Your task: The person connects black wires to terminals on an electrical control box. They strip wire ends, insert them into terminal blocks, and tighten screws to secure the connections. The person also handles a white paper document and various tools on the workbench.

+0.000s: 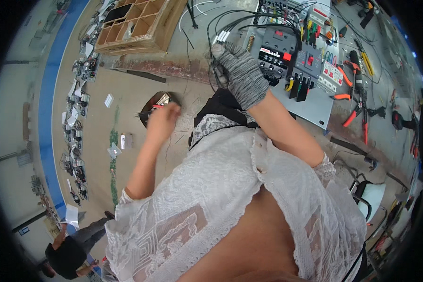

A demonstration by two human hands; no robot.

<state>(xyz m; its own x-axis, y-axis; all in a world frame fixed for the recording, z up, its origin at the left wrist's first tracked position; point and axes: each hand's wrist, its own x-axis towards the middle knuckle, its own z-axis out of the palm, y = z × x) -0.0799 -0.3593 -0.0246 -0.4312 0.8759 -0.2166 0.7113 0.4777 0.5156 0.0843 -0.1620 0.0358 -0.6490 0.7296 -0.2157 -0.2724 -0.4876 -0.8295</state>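
My right hand (242,70), in a grey knitted glove, is closed around a bunch of black wires (221,21) at the bench edge. White sleeves (222,36) on the wires stick out above its fingers. Right of it lies a metal panel (305,110) carrying a black contactor (278,42), a breaker with a red switch (309,58) and small white breakers (331,76). My bare left hand (163,120) is lower, over a dark open bin (148,104) with mixed items inside. Its fingers look curled, slightly blurred; what they hold, if anything, cannot be made out.
A wooden compartment box (148,35) stands on the bench at the left. Orange-handled pliers (345,75) and other tools lie right of the panel. A small carton (126,141) is on the floor. Another person (68,254) is at the lower left; a chair (371,197) stands right.
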